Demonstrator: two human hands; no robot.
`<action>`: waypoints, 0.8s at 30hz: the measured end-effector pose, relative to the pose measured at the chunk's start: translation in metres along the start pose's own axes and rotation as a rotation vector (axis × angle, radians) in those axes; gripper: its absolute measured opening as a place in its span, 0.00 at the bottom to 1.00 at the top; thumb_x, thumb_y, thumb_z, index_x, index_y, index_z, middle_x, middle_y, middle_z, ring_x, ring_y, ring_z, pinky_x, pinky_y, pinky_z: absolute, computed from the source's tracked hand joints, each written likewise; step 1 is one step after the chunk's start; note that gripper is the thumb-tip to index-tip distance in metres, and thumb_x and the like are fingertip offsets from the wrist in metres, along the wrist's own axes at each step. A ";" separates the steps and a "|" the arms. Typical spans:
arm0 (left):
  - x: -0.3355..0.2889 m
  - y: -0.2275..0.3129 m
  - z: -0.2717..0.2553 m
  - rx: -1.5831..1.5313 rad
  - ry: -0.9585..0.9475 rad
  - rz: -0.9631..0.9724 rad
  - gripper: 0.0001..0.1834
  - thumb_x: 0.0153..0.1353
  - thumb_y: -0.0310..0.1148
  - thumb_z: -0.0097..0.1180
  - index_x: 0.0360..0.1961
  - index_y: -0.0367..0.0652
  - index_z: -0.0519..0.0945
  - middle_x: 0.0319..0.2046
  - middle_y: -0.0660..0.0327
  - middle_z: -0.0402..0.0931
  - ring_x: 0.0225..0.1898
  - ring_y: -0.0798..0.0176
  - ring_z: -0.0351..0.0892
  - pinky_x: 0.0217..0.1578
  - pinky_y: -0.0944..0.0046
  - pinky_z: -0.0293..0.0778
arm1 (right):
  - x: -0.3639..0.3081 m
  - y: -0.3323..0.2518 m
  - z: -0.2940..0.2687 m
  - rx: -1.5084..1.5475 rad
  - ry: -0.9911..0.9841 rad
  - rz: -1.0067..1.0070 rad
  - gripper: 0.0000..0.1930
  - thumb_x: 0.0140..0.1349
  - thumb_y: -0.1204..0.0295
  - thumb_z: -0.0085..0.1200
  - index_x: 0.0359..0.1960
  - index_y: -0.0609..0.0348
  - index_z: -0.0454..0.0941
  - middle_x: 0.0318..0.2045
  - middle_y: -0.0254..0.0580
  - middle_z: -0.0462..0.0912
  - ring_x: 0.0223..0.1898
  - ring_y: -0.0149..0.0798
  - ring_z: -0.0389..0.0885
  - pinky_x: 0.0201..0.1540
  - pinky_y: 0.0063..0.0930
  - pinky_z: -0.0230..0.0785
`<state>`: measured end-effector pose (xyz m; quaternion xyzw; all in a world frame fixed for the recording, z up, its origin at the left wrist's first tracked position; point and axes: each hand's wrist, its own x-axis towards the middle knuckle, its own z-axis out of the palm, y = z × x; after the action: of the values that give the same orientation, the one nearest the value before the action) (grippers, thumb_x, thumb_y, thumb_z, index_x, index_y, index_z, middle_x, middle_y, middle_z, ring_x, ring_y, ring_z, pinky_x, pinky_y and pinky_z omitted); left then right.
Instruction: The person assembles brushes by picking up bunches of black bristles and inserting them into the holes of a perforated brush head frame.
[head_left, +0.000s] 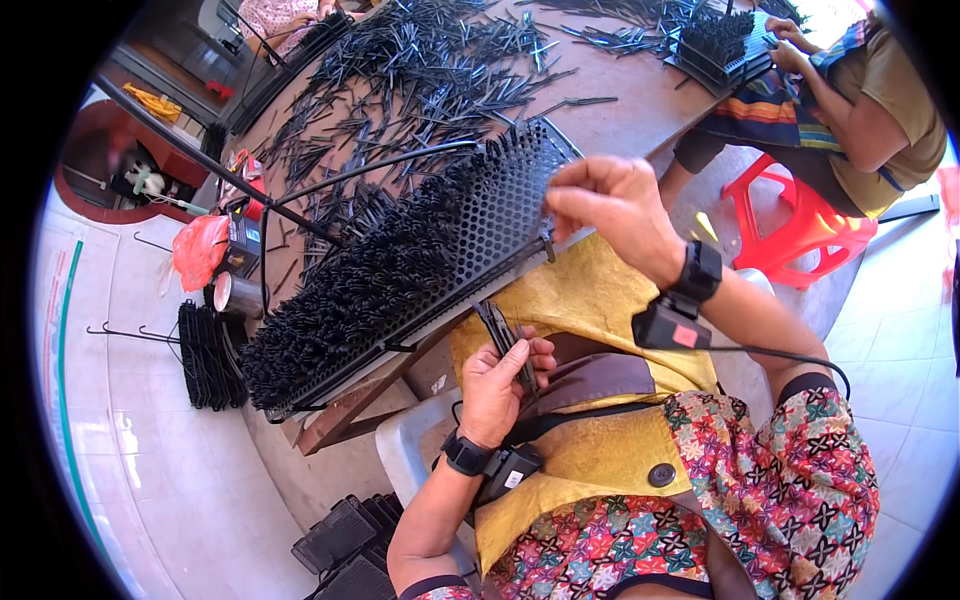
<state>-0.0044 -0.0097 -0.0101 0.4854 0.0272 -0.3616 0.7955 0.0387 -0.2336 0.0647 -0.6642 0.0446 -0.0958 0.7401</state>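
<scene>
My left hand (495, 390) is closed around a small bundle of thin black strips (495, 325), held upright just in front of the perforated rack (510, 200). Small black pieces (350, 270) stand packed in the rack's holes along its left and middle, while rows of holes toward its right end are bare. Over that right end is my right hand (615, 210), with thumb and fingers pinched together at the rack's edge. Whatever lies between those fingertips is too small or hidden to make out.
Loose black strips (420, 70) lie heaped across the brown table (600, 105). A thin black rod (200, 160) slants over the rack's left side. At the far right, a co-worker (870, 110) handles another filled rack (715, 50) beside a red stool (800, 230). Another person (285, 20) sits at the far left.
</scene>
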 end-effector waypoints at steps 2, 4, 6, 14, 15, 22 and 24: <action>0.002 -0.003 -0.004 -0.078 -0.095 -0.050 0.16 0.62 0.29 0.50 0.51 0.35 0.69 0.40 0.53 0.76 0.39 0.59 0.78 0.37 0.60 0.78 | 0.021 0.004 0.008 -0.064 0.068 -0.260 0.07 0.53 0.77 0.56 0.32 0.70 0.77 0.22 0.41 0.81 0.21 0.27 0.78 0.23 0.19 0.71; -0.001 -0.006 -0.002 -0.079 -0.132 -0.109 0.16 0.62 0.29 0.50 0.51 0.37 0.69 0.39 0.54 0.76 0.40 0.59 0.78 0.38 0.58 0.78 | 0.042 0.013 0.017 -0.136 0.111 -0.424 0.08 0.53 0.76 0.56 0.33 0.68 0.77 0.22 0.42 0.81 0.21 0.28 0.79 0.24 0.21 0.71; -0.003 -0.009 0.001 -0.080 -0.126 -0.159 0.17 0.62 0.29 0.49 0.53 0.39 0.68 0.36 0.57 0.75 0.38 0.61 0.76 0.38 0.58 0.77 | 0.059 0.025 0.024 -0.216 0.150 -0.537 0.07 0.53 0.76 0.56 0.33 0.67 0.77 0.22 0.44 0.81 0.22 0.30 0.80 0.26 0.22 0.72; 0.001 -0.003 0.001 -0.105 -0.089 0.025 0.16 0.61 0.27 0.50 0.51 0.39 0.69 0.32 0.58 0.74 0.31 0.64 0.74 0.30 0.64 0.73 | 0.079 0.032 0.040 -0.427 0.065 -0.652 0.06 0.52 0.75 0.56 0.30 0.66 0.76 0.20 0.51 0.78 0.22 0.44 0.79 0.26 0.28 0.71; 0.001 -0.002 0.002 -0.107 -0.078 0.035 0.16 0.61 0.26 0.51 0.51 0.38 0.69 0.32 0.58 0.74 0.31 0.64 0.74 0.30 0.64 0.73 | 0.081 0.033 0.040 -0.468 0.036 -0.661 0.06 0.52 0.75 0.56 0.30 0.66 0.76 0.20 0.51 0.78 0.22 0.45 0.79 0.27 0.29 0.71; 0.001 0.004 0.006 -0.064 -0.039 0.101 0.08 0.61 0.28 0.52 0.39 0.35 0.73 0.32 0.56 0.75 0.30 0.64 0.75 0.28 0.67 0.73 | 0.099 0.032 0.053 -1.027 -0.196 -0.796 0.06 0.52 0.74 0.54 0.26 0.65 0.75 0.23 0.50 0.77 0.28 0.52 0.77 0.31 0.38 0.70; 0.000 0.005 0.006 -0.068 -0.026 0.113 0.08 0.61 0.28 0.52 0.38 0.34 0.73 0.31 0.55 0.75 0.30 0.64 0.75 0.28 0.67 0.73 | 0.094 0.026 0.058 -1.207 -0.269 -0.743 0.08 0.54 0.72 0.53 0.23 0.65 0.73 0.21 0.52 0.75 0.27 0.53 0.76 0.30 0.42 0.68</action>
<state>-0.0030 -0.0133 -0.0037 0.4540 0.0016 -0.3213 0.8311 0.1440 -0.1938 0.0509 -0.9347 -0.2304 -0.2173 0.1615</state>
